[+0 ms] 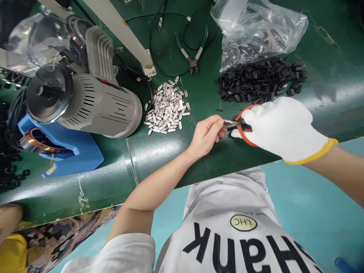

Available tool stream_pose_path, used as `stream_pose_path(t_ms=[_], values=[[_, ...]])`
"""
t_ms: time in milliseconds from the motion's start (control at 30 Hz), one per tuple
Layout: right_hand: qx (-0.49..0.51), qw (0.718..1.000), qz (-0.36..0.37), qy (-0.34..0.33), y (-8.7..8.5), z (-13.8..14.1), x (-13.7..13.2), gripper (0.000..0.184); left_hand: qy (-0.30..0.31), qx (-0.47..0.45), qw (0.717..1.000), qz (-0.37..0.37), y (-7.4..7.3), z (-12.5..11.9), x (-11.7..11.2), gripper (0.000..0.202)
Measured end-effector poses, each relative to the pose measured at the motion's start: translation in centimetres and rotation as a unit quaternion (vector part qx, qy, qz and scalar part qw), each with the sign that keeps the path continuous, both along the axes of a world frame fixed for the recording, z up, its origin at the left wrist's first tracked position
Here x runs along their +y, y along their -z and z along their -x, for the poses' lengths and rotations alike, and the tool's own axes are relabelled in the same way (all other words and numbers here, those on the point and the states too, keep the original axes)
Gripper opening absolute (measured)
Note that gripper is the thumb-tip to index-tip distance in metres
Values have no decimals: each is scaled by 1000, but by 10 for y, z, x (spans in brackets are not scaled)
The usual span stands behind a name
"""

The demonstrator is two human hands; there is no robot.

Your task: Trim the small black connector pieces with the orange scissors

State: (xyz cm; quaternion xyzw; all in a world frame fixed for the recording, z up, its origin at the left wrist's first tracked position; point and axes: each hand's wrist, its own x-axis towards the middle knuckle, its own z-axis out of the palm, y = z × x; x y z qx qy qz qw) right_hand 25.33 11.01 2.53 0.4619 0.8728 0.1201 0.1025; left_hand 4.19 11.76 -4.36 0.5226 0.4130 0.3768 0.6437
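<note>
My right hand, in a white knitted glove with a yellow cuff, is closed around orange-handled pliers. Their jaws point left and meet the fingertips of my bare left hand. Thumb and forefinger of that hand are pinched at the jaw tips on something small, mostly hidden by the fingers. Left of my hands lies a heap of small silvery metal parts. Beyond my right hand spreads a pile of small black plastic pieces.
Green-handled cutters lie behind, near a looping black cable. A clear bag of parts sits at the back right. On the left stand a grey motor machine and a blue tape dispenser. Another person's arm shows at the lower left.
</note>
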Motion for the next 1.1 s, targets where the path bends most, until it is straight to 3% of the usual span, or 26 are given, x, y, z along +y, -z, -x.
stream_pose_path(t_ms=[267,533,733,1100], values=[[-4,999,-43,-1,1,1,-3,46,-21,-2,1000,1,1,-1,-2,45],[5,1000,-6,30,2,3,-4,49,-19,2,1000,-9,2,-1,-1,44],[-1,1000,-17,19,5,0,-4,33,-22,-3,1000,0,2,0,-1,45],[-54,998,-35,18,5,-2,-9,31,-26,2,1000,16,-2,-1,2,46]])
